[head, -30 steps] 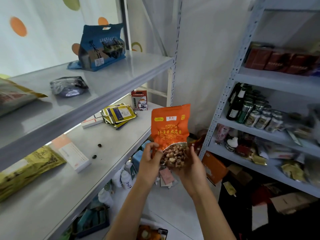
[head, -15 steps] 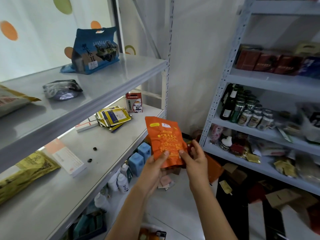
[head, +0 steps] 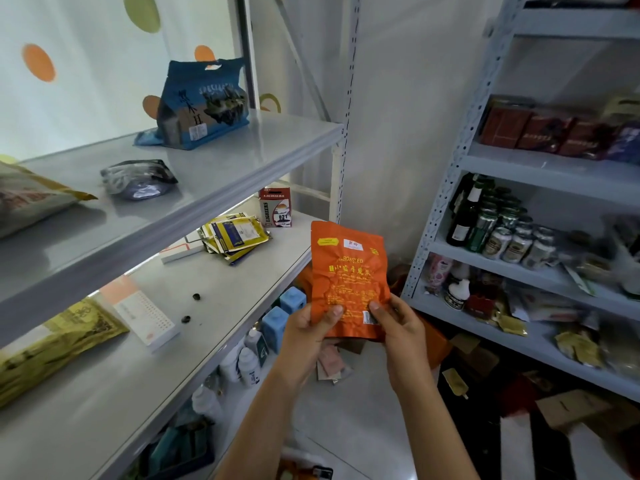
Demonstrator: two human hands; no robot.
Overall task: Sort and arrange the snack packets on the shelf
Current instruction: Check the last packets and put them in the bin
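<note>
Both thumbs pinch the orange packet (head: 348, 282) by its lower edge: left hand (head: 306, 336) at 7 o'clock, right hand (head: 401, 336) at 5. Packet upright, text side toward the camera; 1 s ago its window of nuts showed. Open aisle all round it. Grey shelf (head: 221, 306) edge at 9 o'clock, just beside; yellow sachets (head: 235, 237) at 10.

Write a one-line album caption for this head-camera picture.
Both hands, left hand and right hand, hold an orange roasted-snack packet upright between two grey shelving units.
</note>
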